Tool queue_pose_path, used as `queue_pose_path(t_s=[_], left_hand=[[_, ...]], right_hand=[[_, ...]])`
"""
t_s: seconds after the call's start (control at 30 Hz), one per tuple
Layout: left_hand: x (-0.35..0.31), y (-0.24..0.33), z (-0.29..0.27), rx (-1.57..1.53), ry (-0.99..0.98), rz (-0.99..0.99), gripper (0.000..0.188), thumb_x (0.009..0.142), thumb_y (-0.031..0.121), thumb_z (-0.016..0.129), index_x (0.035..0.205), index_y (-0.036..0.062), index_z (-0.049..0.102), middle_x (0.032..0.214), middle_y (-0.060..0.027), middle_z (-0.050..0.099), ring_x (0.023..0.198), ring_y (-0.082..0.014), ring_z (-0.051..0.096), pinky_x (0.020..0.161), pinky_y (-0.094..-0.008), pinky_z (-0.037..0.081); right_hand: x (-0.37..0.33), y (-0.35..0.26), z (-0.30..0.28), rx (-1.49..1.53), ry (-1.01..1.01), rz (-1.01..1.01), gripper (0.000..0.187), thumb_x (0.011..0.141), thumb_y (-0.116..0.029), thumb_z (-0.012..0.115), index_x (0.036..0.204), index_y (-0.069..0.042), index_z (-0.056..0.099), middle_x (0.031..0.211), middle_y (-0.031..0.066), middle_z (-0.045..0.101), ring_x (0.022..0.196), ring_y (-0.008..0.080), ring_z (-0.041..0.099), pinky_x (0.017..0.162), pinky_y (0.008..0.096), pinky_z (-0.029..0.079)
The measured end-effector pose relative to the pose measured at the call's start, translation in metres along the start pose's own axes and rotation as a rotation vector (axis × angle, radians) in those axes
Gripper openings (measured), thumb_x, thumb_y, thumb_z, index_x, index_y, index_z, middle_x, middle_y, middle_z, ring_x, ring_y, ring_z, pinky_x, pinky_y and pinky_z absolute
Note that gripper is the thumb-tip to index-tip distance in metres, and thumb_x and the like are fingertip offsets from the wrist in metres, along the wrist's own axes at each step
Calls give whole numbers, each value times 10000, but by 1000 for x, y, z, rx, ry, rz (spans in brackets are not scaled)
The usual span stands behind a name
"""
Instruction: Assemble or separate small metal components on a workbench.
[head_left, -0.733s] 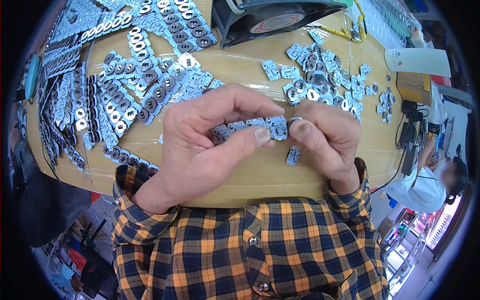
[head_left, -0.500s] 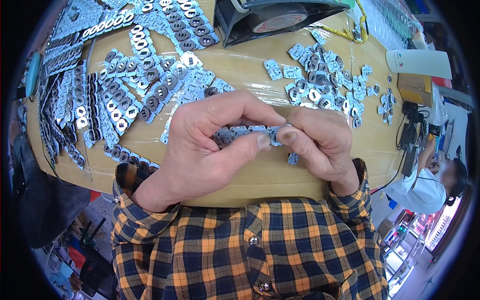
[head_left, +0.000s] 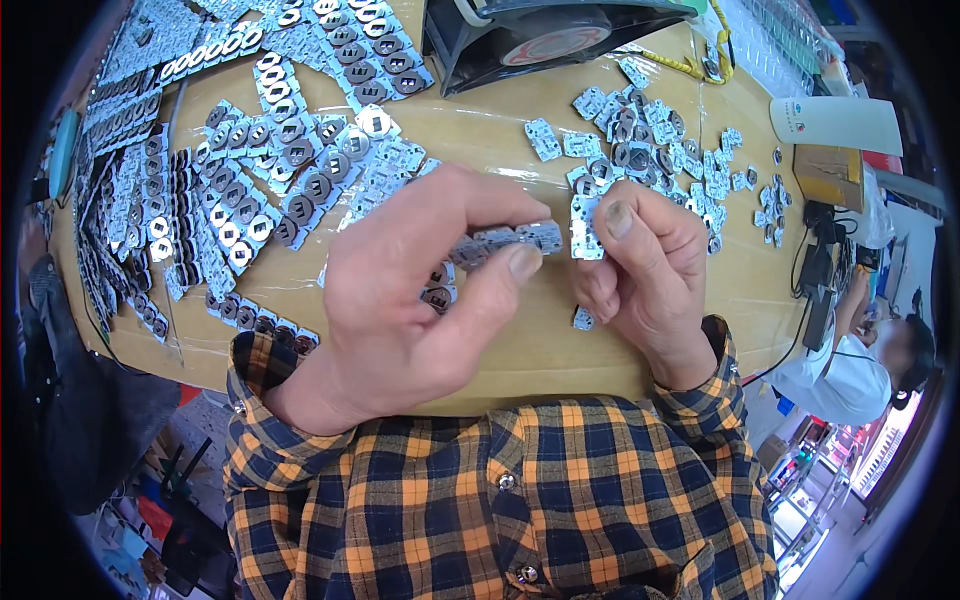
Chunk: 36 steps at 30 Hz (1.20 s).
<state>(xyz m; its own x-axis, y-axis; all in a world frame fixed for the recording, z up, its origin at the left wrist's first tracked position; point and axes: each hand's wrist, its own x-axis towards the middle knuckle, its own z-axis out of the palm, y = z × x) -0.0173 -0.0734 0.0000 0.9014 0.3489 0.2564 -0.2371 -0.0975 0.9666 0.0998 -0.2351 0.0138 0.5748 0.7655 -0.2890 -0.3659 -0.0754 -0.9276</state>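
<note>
My left hand (head_left: 410, 300) pinches a strip of small circuit boards (head_left: 537, 237) between thumb and forefinger, part of it covered by the fingers. To its right, my right hand (head_left: 650, 265) grips a single small circuit board (head_left: 586, 228), light with dark components, held upright and apart from the strip. Behind my right hand lies a loose pile of separate small circuit boards (head_left: 635, 155), some with round metal battery holders facing up. Strips of joined circuit boards (head_left: 235, 205) spread over the table left of my left hand. One loose board (head_left: 583, 318) rests below my right hand.
A black fan (head_left: 550, 45) stands at the back of the wooden table (head_left: 480, 135). At right are a white cup (head_left: 838, 125) on its side, a cardboard box (head_left: 828, 175) and black adapters with cables (head_left: 822, 235). A person in white (head_left: 835, 385) sits beyond the right edge.
The strip and the end board, joined between my hands before, are now apart. My right hand has turned upward with the single board; the strip stays in my left hand.
</note>
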Motion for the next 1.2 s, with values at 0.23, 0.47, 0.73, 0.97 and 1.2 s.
queue_pose_path(t_s=[0.23, 0.47, 0.73, 0.97, 1.2], left_hand=[[5, -6, 4, 351, 51, 342, 251, 744, -132, 650, 981, -59, 613, 821, -145, 629, 686, -243, 614, 595, -293, 479], [3, -3, 7, 384, 97, 322, 241, 724, -144, 650, 944, -54, 609, 798, -148, 618, 654, -262, 613, 556, -302, 484], [1, -5, 0, 267, -35, 268, 245, 767, -116, 642, 1005, -60, 620, 831, -136, 642, 685, -194, 603, 591, -274, 448], [-4, 6, 3, -116, -44, -345, 195, 882, -19, 610, 1074, -38, 631, 911, -82, 643, 729, -100, 613, 567, -199, 444], [-1, 6, 1, -215, -130, -292, 225, 913, -11, 582, 1134, -43, 608, 959, -67, 631, 747, -71, 616, 560, -171, 452]], right_hand=[[-2, -1, 0, -127, -11, -59, 263, 989, -187, 541, 799, -21, 614, 599, -22, 555, 457, -5, 431, 422, 160, 324], [-1, -3, 2, -175, 18, -23, 265, 988, -171, 535, 783, -20, 609, 598, -22, 554, 451, -9, 429, 421, 161, 328], [0, -2, 0, -236, 34, -66, 299, 981, -141, 509, 716, -4, 532, 575, 2, 496, 464, 37, 391, 428, 210, 290], [6, -1, -9, -884, 278, -594, 253, 925, -66, 601, 690, 14, 551, 540, 18, 445, 473, 68, 379, 456, 249, 306], [10, -2, -11, -759, -151, -579, 212, 922, -103, 598, 742, 10, 596, 579, 67, 509, 451, 153, 452, 441, 290, 342]])
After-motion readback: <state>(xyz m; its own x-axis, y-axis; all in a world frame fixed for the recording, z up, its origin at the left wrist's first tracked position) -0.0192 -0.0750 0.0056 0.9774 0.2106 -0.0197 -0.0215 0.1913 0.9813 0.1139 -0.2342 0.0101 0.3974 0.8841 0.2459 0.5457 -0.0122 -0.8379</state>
